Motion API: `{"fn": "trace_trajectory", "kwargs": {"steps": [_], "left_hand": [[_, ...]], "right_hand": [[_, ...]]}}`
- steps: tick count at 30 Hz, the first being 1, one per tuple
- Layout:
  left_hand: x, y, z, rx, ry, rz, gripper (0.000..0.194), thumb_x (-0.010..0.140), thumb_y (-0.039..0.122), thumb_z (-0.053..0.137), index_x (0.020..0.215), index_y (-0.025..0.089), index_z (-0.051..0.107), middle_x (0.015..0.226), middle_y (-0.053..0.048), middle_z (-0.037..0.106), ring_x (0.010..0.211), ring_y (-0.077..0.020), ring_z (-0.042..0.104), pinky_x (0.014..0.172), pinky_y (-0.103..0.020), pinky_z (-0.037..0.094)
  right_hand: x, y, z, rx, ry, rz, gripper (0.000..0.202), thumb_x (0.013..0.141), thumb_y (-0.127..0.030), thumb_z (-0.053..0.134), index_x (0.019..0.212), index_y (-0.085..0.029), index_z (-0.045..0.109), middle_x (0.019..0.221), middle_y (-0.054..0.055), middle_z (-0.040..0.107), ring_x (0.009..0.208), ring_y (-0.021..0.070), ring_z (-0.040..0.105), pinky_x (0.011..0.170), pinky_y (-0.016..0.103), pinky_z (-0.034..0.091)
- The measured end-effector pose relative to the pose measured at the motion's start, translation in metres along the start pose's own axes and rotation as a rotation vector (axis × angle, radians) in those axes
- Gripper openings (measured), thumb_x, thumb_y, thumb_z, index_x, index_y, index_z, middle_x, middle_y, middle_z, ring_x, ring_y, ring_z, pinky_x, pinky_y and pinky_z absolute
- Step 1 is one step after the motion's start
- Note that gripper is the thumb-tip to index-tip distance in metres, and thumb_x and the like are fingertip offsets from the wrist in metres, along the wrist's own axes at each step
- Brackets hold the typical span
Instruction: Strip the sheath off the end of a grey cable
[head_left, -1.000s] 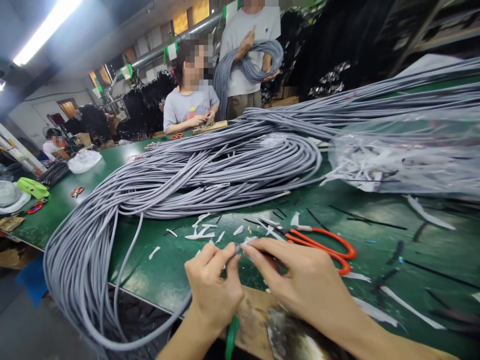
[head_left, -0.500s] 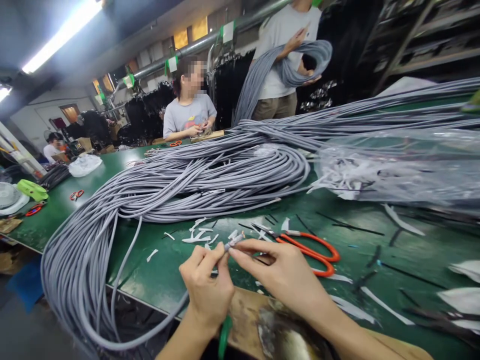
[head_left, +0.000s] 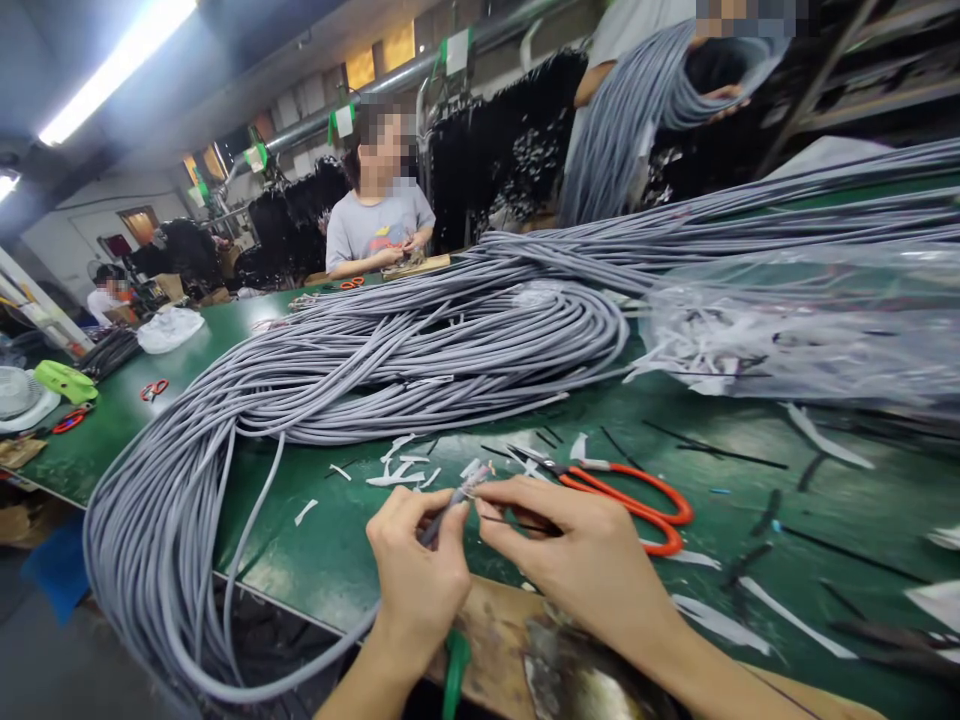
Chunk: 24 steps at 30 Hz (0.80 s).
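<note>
Workshop: strip light (head_left: 120,70) at 11 o'clock from the hands; seated person (head_left: 382,230), also at 11, by the far edge of the table.
Standing person: at 1 o'clock, arms around a grey coil (head_left: 637,110), head out of the frame.
Table (head_left: 300,565): green top, strewn with white scraps (head_left: 394,480) at 10 o'clock and dark strips (head_left: 716,443) at 2.
Bundle (head_left: 360,370): grey cables heaped at 10 to 11 o'clock, looping over the near edge toward 8.
Left hand (head_left: 420,570): closed around one grey cable (head_left: 433,530), its end poking out past thumb and forefinger toward 1 o'clock.
Cable end (head_left: 474,474): frayed, whitish with pinkish tips, between the two hands above the table.
Right hand (head_left: 589,550): thumb and forefinger drawn close together at that end; whether they pinch it, cannot tell. Thin dark strand (head_left: 517,522) at its fingers.
Scissors (head_left: 679,505): orange handles at 3 o'clock, just beyond the right hand, blades toward 11.
Bag (head_left: 817,350): clear plastic with white scraps inside, at 2 o'clock.
Board (head_left: 491,640): brown, at 6 o'clock, below the hands.
</note>
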<state>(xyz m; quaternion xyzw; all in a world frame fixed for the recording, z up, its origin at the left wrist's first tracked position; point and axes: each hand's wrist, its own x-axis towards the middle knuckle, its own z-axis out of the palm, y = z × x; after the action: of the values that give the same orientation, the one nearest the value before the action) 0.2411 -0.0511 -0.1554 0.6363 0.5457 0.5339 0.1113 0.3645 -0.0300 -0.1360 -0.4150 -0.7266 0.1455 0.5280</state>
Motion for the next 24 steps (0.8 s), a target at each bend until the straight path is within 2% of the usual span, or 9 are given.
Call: {"fn": "trace_trajectory", "kwargs": {"steps": [4, 6, 9, 12, 15, 16, 19, 22, 24], "left_hand": [[-0.001, 0.002, -0.001, 0.025, 0.031, 0.037, 0.015, 0.078, 0.014, 0.054, 0.074, 0.014, 0.069, 0.064, -0.005, 0.062, 0.057, -0.0144, 0.056, 0.053, -0.024, 0.044], [0.000, 0.001, -0.001, -0.064, 0.005, -0.056, 0.015, 0.077, 0.017, 0.055, 0.073, 0.014, 0.069, 0.065, -0.005, 0.062, 0.058, -0.0146, 0.056, 0.053, -0.024, 0.044], [0.003, -0.001, -0.001, -0.348, -0.117, -0.319, 0.019, 0.075, 0.029, 0.060, 0.071, 0.012, 0.068, 0.059, -0.003, 0.058, 0.050, -0.0114, 0.051, 0.046, -0.021, 0.039], [0.008, -0.002, -0.003, -0.618, -0.255, -0.511, 0.039, 0.067, 0.049, 0.066, 0.064, 0.010, 0.064, 0.047, 0.003, 0.044, 0.037, -0.0039, 0.031, 0.037, -0.018, 0.024], [0.013, 0.000, -0.008, -0.725, -0.374, -0.556, 0.051, 0.059, 0.060, 0.069, 0.058, 0.010, 0.060, 0.045, 0.006, 0.037, 0.036, -0.0007, 0.019, 0.035, -0.017, 0.013], [0.013, 0.001, -0.010, -0.734, -0.421, -0.559, 0.051, 0.059, 0.060, 0.069, 0.057, 0.010, 0.058, 0.045, 0.006, 0.035, 0.036, -0.0005, 0.017, 0.035, -0.017, 0.012], [0.013, 0.001, -0.015, -0.746, -0.565, -0.580, 0.052, 0.060, 0.059, 0.071, 0.049, 0.012, 0.051, 0.044, 0.007, 0.028, 0.038, -0.0004, 0.013, 0.036, -0.017, 0.008], [0.017, -0.005, -0.016, -0.766, -0.604, -0.648, 0.054, 0.056, 0.060, 0.073, 0.049, 0.011, 0.051, 0.045, 0.008, 0.028, 0.039, 0.0013, 0.007, 0.038, -0.018, 0.004], [0.020, -0.008, -0.016, -0.782, -0.674, -0.701, 0.056, 0.052, 0.061, 0.075, 0.045, 0.012, 0.049, 0.040, 0.010, 0.022, 0.037, 0.0022, 0.005, 0.039, -0.018, 0.003]], "right_hand": [[-0.003, 0.000, 0.000, -0.001, 0.018, -0.063, 0.020, 0.070, -0.014, 0.047, 0.067, -0.017, 0.067, 0.054, 0.000, 0.064, 0.042, 0.0115, 0.053, 0.042, 0.022, 0.043], [-0.004, 0.001, 0.000, 0.023, -0.017, -0.013, 0.019, 0.069, -0.015, 0.048, 0.066, -0.017, 0.067, 0.055, 0.001, 0.064, 0.042, 0.0117, 0.052, 0.042, 0.022, 0.042], [-0.003, 0.004, -0.001, 0.110, -0.132, 0.118, 0.017, 0.067, -0.018, 0.051, 0.061, -0.018, 0.066, 0.052, 0.000, 0.061, 0.042, 0.0121, 0.049, 0.041, 0.023, 0.038], [0.003, 0.013, -0.003, 0.318, -0.239, 0.299, 0.014, 0.067, -0.021, 0.055, 0.058, -0.018, 0.065, 0.052, -0.001, 0.060, 0.047, 0.0126, 0.050, 0.043, 0.022, 0.038], [0.012, 0.018, -0.009, 0.670, -0.264, 0.438, 0.011, 0.069, -0.022, 0.056, 0.064, -0.018, 0.065, 0.054, -0.003, 0.058, 0.050, 0.0113, 0.051, 0.045, 0.020, 0.037], [0.014, 0.017, -0.012, 0.788, -0.322, 0.451, 0.012, 0.069, -0.022, 0.057, 0.071, -0.018, 0.068, 0.057, -0.003, 0.060, 0.052, 0.0109, 0.052, 0.045, 0.020, 0.036], [0.020, 0.009, -0.020, 0.804, -0.454, 0.428, 0.024, 0.061, -0.025, 0.067, 0.083, -0.016, 0.072, 0.073, 0.000, 0.066, 0.062, 0.0123, 0.057, 0.050, 0.020, 0.038], [0.024, 0.004, -0.020, 0.786, -0.464, 0.436, 0.025, 0.051, -0.036, 0.076, 0.065, -0.016, 0.071, 0.067, 0.000, 0.065, 0.063, 0.0116, 0.056, 0.055, 0.021, 0.040], [0.024, 0.005, -0.014, 0.785, -0.426, 0.484, 0.038, 0.043, -0.049, 0.078, 0.056, -0.015, 0.067, 0.059, -0.001, 0.061, 0.051, 0.0089, 0.050, 0.051, 0.022, 0.039]]}}
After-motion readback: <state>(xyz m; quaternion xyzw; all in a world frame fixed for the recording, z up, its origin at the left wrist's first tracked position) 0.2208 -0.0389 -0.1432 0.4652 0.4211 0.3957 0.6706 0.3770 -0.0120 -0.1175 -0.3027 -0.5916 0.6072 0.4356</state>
